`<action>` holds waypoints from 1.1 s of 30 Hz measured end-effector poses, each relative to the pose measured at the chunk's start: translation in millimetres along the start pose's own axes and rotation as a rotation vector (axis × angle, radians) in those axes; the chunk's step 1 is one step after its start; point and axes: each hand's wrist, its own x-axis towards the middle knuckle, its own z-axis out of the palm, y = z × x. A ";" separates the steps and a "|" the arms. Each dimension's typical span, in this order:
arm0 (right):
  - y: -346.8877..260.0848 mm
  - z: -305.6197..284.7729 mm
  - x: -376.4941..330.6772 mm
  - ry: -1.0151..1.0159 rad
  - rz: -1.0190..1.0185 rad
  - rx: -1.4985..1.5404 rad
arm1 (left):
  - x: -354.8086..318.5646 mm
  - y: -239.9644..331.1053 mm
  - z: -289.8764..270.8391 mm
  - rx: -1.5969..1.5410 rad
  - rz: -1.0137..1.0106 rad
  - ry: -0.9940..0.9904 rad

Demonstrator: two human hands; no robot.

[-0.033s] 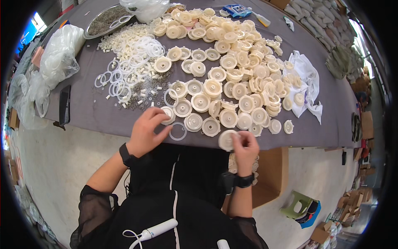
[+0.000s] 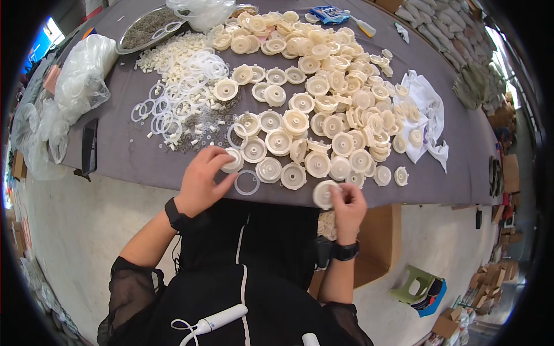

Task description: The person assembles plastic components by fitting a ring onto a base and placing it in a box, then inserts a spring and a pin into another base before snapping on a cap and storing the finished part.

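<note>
My right hand (image 2: 350, 210) is closed in a pinch around the edge of a cream round plastic cap (image 2: 322, 195), held just over the table's near edge. My left hand (image 2: 202, 179) reaches over the near edge with its thumb and fingers apart. Its fingertips are at another round plastic cap (image 2: 233, 161), partly covering it; whether they press on it I cannot tell. Beside the left thumb lies a thin clear ring (image 2: 247, 182). Many similar caps (image 2: 318, 164) spread and pile up across the table from the middle to the right.
Left of the caps lie clear rings (image 2: 167, 122), small white plugs (image 2: 184, 55) and tiny springs. A metal tray (image 2: 135, 36) stands at the far left, near plastic bags (image 2: 86, 75). A white cloth (image 2: 427, 106) lies right. Below the table are an open box (image 2: 384, 248) and a green stool (image 2: 415, 282).
My right hand has shifted slightly to the right with the cap in its pinch. My left hand has hardly moved.
</note>
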 end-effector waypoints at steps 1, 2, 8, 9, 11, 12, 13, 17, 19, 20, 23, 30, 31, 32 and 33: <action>7.4 -10.3 5.7 0.008 0.004 -0.004 | 4.5 -1.2 0.9 0.145 -0.001 0.040; 12.1 -15.9 10.9 0.070 0.009 -0.015 | 5.0 -2.8 1.2 0.171 -0.046 -0.020; 24.5 -13.7 9.8 0.229 -0.080 -0.011 | 9.6 -7.9 10.3 0.292 -0.051 -0.106; 20.3 -9.2 9.1 0.292 -0.168 -0.103 | 9.5 -8.1 9.1 0.291 -0.052 -0.107; 7.3 0.4 8.1 0.352 -0.256 -0.192 | 8.3 -6.5 2.7 0.212 -0.124 0.000; -1.6 4.6 5.8 0.408 -0.369 -0.247 | 7.4 -5.8 0.2 0.213 -0.125 -0.004; -8.6 10.4 2.5 0.464 -0.482 -0.303 | 6.5 -5.4 -2.2 0.066 -0.202 -0.002; -31.5 58.2 -15.1 -0.063 -0.617 0.003 | -11.1 -24.9 6.0 -0.715 -0.508 0.049; -60.0 81.5 -29.4 -0.297 -0.558 0.179 | -11.6 -10.3 8.9 -0.865 -0.551 0.037; -65.2 90.0 -34.4 -0.297 -0.558 0.178 | -12.5 -3.1 10.6 -1.016 -0.587 0.016; -68.7 102.6 -41.4 -0.510 -0.353 0.276 | -21.9 -0.1 15.6 -0.965 -0.578 -0.043; -51.8 98.4 -33.5 -0.803 0.295 0.953 | -22.3 -0.2 -1.1 -1.260 -0.675 -0.288; -51.2 96.9 -32.5 -0.802 0.294 0.951 | -22.2 -0.9 0.1 -1.261 -0.674 -0.289; -51.2 95.9 -31.8 -0.802 0.307 0.993 | -22.1 -1.3 1.4 -1.271 -0.662 -0.294; -51.2 95.3 -31.6 -0.801 0.320 1.035 | -22.0 -1.2 2.1 -1.280 -0.650 -0.298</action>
